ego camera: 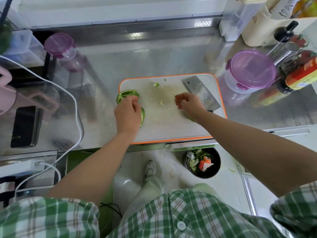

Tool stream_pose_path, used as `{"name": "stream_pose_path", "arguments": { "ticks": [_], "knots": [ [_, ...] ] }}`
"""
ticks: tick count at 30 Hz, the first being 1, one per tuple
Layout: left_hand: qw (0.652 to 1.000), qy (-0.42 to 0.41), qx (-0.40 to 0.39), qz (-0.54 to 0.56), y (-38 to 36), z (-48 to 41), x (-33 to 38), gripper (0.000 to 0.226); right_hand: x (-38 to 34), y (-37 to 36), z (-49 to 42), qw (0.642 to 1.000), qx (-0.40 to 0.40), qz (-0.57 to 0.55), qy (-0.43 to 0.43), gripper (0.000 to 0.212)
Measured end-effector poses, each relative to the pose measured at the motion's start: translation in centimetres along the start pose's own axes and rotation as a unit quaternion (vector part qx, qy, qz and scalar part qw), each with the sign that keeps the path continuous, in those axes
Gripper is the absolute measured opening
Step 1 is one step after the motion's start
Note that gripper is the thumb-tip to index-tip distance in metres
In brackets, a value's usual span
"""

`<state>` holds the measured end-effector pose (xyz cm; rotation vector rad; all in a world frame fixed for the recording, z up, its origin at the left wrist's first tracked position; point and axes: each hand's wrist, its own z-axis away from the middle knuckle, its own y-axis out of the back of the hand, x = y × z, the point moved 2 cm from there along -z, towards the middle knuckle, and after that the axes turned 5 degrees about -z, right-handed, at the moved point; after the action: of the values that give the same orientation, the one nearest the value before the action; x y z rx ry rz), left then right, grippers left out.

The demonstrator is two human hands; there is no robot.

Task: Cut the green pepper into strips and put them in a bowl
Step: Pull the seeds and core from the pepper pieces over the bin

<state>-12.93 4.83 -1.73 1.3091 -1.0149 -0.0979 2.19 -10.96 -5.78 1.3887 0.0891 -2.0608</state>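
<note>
A white cutting board (164, 127) with an orange rim lies on the steel counter. A green pepper piece (127, 93) sits at its left edge, and my left hand (127, 115) reaches over it with fingertips curled onto it. A second pepper piece (142, 115) shows beside that hand. My right hand (190, 103) hovers over the board's right half, fingers loosely curled with nothing seen in them. Another pepper piece (190, 118) peeks out under its wrist. A cleaver (200, 91) lies flat on the board behind the right hand. Seeds and small scraps (161, 102) dot the middle.
A purple-lidded tub (250, 71) and sauce bottles (300, 74) stand to the right. A purple-lidded jar (60, 43) is at the back left. A phone (24, 126) and a white cable (75, 107) lie to the left. A black bin (203, 162) with scraps sits on the floor.
</note>
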Motion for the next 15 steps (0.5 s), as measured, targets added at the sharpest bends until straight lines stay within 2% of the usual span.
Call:
{"name": "stream_pose_path", "arguments": {
  "ticks": [6,9,12,15],
  "knots": [
    [0.99,-0.085,-0.106,-0.025,-3.5,-1.5,3.0,0.023,0.7,1.3,-0.7,0.999,0.03,0.028,0.002,0.042],
    [0.983,-0.096,-0.148,-0.054,-4.9,-2.4,3.7,0.013,0.5,1.4,-0.8,0.996,0.049,0.067,0.024,0.032],
    [0.978,-0.096,-0.162,-0.092,-5.9,-3.4,4.1,0.018,0.2,1.1,-1.0,0.991,0.059,0.109,0.046,0.021],
    [0.969,-0.132,-0.171,-0.12,-6.7,-4.0,4.4,0.015,-0.5,1.2,-1.0,0.98,0.071,0.174,0.065,0.013]
  ]
}}
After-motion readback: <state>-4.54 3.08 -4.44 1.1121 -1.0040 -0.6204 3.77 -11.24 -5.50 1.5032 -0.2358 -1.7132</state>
